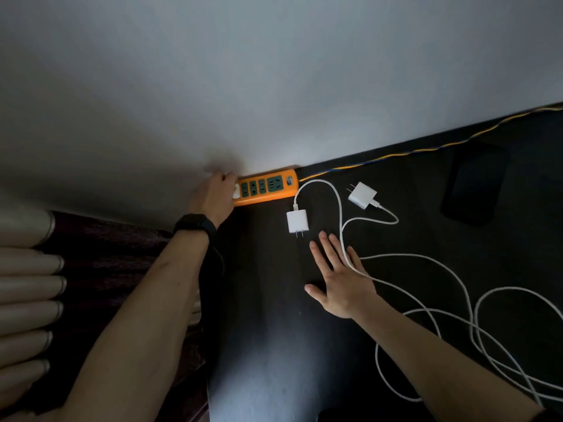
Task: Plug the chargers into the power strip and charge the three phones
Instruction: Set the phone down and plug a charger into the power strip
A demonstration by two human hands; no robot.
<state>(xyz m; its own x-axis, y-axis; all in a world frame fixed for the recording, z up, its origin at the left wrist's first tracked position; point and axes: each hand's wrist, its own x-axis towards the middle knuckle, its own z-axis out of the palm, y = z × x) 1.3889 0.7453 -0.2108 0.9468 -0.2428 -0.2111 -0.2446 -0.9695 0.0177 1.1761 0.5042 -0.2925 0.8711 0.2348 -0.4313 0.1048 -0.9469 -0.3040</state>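
An orange power strip with green sockets lies against the white wall at the back of the dark table. My left hand is closed over a white charger at the strip's left end. Two more white chargers lie loose on the table: one with its prongs toward me, another tilted to its right. My right hand rests flat with fingers spread, just below the nearer charger, and a white cable runs across it. A dark phone lies face up at the right.
White cables loop in a tangle at the lower right. A yellow-and-blue cord runs from the strip along the wall to the right. Dark fabric and pale ribbed tubes sit past the table's left edge.
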